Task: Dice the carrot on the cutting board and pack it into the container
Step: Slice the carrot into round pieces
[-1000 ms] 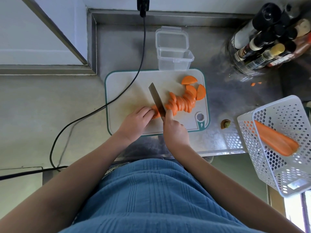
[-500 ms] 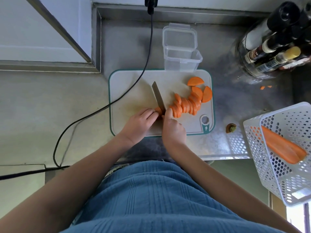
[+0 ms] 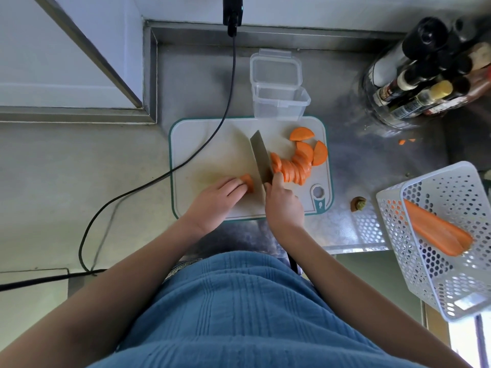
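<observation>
A white cutting board (image 3: 207,144) with a teal rim lies on the steel counter. My right hand (image 3: 284,205) grips the handle of a knife (image 3: 259,155), whose blade stands on the board. Right of the blade lies a curved row of half-moon carrot slices (image 3: 295,168), with loose slices (image 3: 301,134) further back. Left of the blade, my left hand (image 3: 215,200) holds the small remaining carrot end (image 3: 248,181) with its fingertips. The clear plastic container (image 3: 279,102) stands open just behind the board, its lid tilted up behind it.
A black cable (image 3: 202,152) crosses the board's left part. A white perforated basket (image 3: 446,235) at the right holds a half carrot (image 3: 435,232). A carrot top (image 3: 358,203) lies on the counter. Bottles (image 3: 425,75) stand at the back right.
The knife has cut further along the carrot. The piece under my left hand is now shorter and the row of slices longer. The view shifted slightly.
</observation>
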